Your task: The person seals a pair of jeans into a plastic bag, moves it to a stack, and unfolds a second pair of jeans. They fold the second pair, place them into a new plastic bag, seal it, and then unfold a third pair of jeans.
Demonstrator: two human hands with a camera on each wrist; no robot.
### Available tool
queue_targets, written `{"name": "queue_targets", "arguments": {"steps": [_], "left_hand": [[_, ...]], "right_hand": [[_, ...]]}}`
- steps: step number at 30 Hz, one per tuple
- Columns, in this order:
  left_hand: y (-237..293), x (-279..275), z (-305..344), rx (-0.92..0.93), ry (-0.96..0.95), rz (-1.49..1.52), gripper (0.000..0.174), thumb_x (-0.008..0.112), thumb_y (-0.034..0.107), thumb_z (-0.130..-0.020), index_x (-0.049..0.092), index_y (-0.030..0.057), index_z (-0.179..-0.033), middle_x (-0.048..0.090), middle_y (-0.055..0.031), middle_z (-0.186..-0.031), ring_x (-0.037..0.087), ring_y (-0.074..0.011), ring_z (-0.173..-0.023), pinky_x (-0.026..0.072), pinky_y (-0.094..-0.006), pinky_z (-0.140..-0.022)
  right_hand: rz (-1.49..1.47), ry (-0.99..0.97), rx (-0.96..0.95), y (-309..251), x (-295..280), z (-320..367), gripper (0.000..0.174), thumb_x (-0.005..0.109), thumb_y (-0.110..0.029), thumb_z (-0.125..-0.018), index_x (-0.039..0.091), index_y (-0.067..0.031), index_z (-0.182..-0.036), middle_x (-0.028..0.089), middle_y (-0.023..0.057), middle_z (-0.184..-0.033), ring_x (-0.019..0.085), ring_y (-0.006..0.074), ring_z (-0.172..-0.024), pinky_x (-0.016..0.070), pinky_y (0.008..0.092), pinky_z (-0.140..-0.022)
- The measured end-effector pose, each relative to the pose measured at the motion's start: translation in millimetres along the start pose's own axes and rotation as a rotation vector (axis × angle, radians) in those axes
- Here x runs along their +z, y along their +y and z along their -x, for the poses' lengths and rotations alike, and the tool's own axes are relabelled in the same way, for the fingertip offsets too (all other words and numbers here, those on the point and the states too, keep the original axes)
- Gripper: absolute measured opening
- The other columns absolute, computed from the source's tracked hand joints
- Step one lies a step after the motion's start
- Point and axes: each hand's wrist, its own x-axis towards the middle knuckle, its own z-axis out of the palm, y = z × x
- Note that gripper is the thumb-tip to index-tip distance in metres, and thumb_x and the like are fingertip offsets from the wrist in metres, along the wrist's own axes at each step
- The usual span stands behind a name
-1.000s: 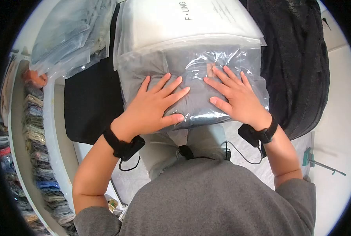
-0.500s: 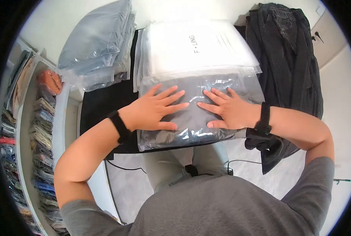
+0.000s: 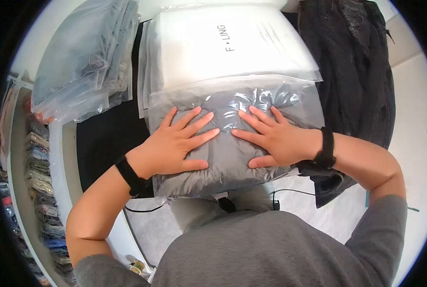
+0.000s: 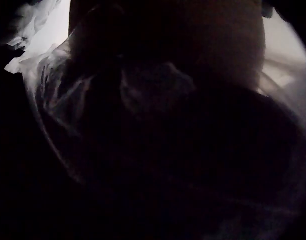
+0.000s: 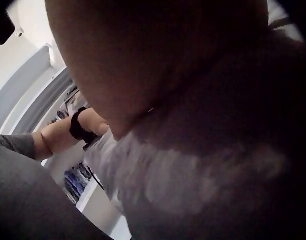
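Note:
A folded grey garment in a clear plastic bag (image 3: 218,177) lies flat at the front of the table in the head view. My left hand (image 3: 168,148) rests on its left part, fingers straight and spread. On the right part lies my right hand (image 3: 282,141), also flat with fingers apart; the two hands' fingertips point towards each other. Creases and shine run across the film around the fingers. The left wrist view is mostly dark, with some film (image 4: 68,100) showing. In the right wrist view my right hand (image 5: 153,65) lies close over the bag.
Behind the bag is a stack of white printed plastic bags (image 3: 194,62). Bagged garments (image 3: 79,67) are piled at the back left. Dark trousers (image 3: 356,86) drape the table's right side. A shelf (image 3: 15,158) of folded clothes stands at the left. A cable (image 3: 294,190) hangs near the right wrist.
The head view has shifted. Both hands stay spread on the bag but lie farther in from its near edge, and the elbows are spread wider, the right forearm now more sideways.

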Motion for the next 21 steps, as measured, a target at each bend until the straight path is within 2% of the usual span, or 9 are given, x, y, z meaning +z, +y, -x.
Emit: {"name": "queue_targets", "arguments": {"steps": [5, 6, 7, 10, 11, 13, 14, 16, 21], "left_hand": [[1, 1, 2, 0.000, 0.008, -0.037, 0.074, 0.048, 0.062, -0.084, 0.036, 0.0192, -0.142, 0.021, -0.0107, -0.152, 0.017, -0.0338, -0.140, 0.0134, -0.0614, -0.108], [3, -1, 1, -0.001, -0.005, -0.046, 0.073, 0.049, 0.061, -0.084, 0.035, 0.0191, -0.142, 0.021, -0.0109, -0.152, 0.016, -0.0342, -0.140, 0.0138, -0.0610, -0.108], [4, -4, 1, -0.005, -0.017, -0.056, 0.073, 0.051, 0.059, -0.083, 0.035, 0.0190, -0.142, 0.020, -0.0112, -0.152, 0.016, -0.0346, -0.140, 0.0142, -0.0606, -0.108], [17, -21, 8, -0.080, 0.028, -0.139, 0.068, 0.051, 0.053, -0.086, 0.035, 0.0177, -0.142, 0.022, -0.0129, -0.152, 0.018, -0.0353, -0.140, 0.0149, -0.0583, -0.109], [26, -26, 11, -0.072, 0.032, -0.142, 0.068, 0.051, 0.053, -0.086, 0.035, 0.0177, -0.142, 0.022, -0.0129, -0.152, 0.018, -0.0353, -0.140, 0.0149, -0.0583, -0.109], [49, -31, 23, -0.157, 0.158, -0.119, 0.060, 0.051, 0.048, -0.088, 0.040, 0.0163, -0.139, 0.031, -0.0142, -0.147, 0.026, -0.0347, -0.136, 0.0189, -0.0549, -0.109], [65, -32, 28, -0.155, 0.139, -0.038, 0.056, 0.051, 0.043, -0.089, 0.042, 0.0144, -0.137, 0.035, -0.0151, -0.145, 0.029, -0.0354, -0.135, 0.0223, -0.0545, -0.108], [80, -12, 33, -0.190, 0.109, 0.032, 0.058, 0.050, 0.043, -0.089, 0.040, 0.0137, -0.138, 0.032, -0.0158, -0.146, 0.028, -0.0365, -0.135, 0.0210, -0.0551, -0.108], [84, 19, 29, -0.339, 0.225, 0.048, 0.062, 0.054, 0.046, -0.083, 0.047, 0.0120, -0.134, 0.037, -0.0147, -0.144, 0.032, -0.0371, -0.133, 0.0204, -0.0567, -0.106]], "right_hand": [[-0.006, -0.023, -0.007, 3, -1, -1, 0.077, 0.039, -0.065, -0.088, 0.020, -0.0214, -0.148, 0.004, 0.0166, -0.154, 0.000, 0.0351, -0.143, 0.0092, 0.0624, -0.108], [-0.020, 0.001, -0.038, 4, -6, 2, 0.073, 0.039, -0.061, -0.090, 0.021, -0.0194, -0.147, 0.011, 0.0184, -0.153, 0.007, 0.0356, -0.142, 0.0118, 0.0610, -0.109], [-0.009, 0.014, -0.025, -1, -8, 10, 0.073, 0.039, -0.061, -0.090, 0.021, -0.0194, -0.147, 0.011, 0.0184, -0.153, 0.007, 0.0356, -0.142, 0.0118, 0.0610, -0.109], [0.136, 0.248, 0.110, -29, -6, 39, 0.060, 0.039, -0.050, -0.094, 0.031, -0.0158, -0.143, 0.025, 0.0186, -0.148, 0.025, 0.0366, -0.137, 0.0237, 0.0592, -0.106], [0.171, 0.324, 0.115, -34, 0, 49, 0.059, 0.038, -0.051, -0.094, 0.033, -0.0163, -0.142, 0.028, 0.0163, -0.148, 0.026, 0.0364, -0.137, 0.0242, 0.0594, -0.105], [0.112, 0.352, 0.240, -41, 19, 61, 0.059, 0.040, -0.050, -0.093, 0.035, -0.0172, -0.141, 0.031, 0.0160, -0.146, 0.028, 0.0364, -0.136, 0.0236, 0.0593, -0.106], [0.101, 0.344, 0.252, -39, 29, 62, 0.059, 0.040, -0.050, -0.093, 0.035, -0.0172, -0.141, 0.031, 0.0160, -0.146, 0.028, 0.0364, -0.136, 0.0236, 0.0593, -0.106], [0.051, 0.582, 0.291, -34, 46, 64, 0.055, 0.047, -0.051, -0.090, 0.044, -0.0193, -0.136, 0.038, 0.0159, -0.142, 0.034, 0.0352, -0.133, 0.0233, 0.0596, -0.105], [-0.045, 0.662, 0.387, -20, 60, 60, 0.063, 0.058, -0.057, -0.080, 0.050, -0.0223, -0.132, 0.039, 0.0132, -0.143, 0.030, 0.0347, -0.135, 0.0224, 0.0588, -0.106]]}}
